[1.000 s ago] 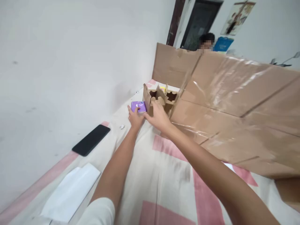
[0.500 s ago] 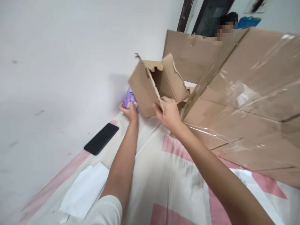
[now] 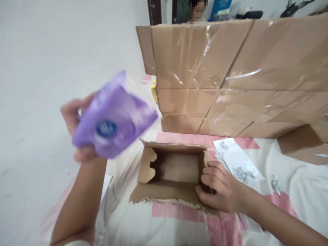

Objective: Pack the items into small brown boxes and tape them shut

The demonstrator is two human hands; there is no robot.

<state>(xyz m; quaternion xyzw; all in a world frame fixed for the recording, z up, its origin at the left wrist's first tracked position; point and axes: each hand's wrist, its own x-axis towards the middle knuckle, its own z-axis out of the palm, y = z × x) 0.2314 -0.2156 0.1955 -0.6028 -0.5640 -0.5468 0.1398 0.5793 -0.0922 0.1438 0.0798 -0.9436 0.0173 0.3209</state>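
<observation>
Pack (image 3: 118,119), purple: aloft, left of the box (image 3: 166,192); probably light, soft, slippery; best gripped across its middle. Left hand (image 3: 69,115): curled round the pack's left side. Right hand (image 3: 224,188): fingers bent, holding the box's right end.

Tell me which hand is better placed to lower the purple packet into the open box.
Probably the left hand: it holds the purple packet, while the right hand grips the open box.
</observation>
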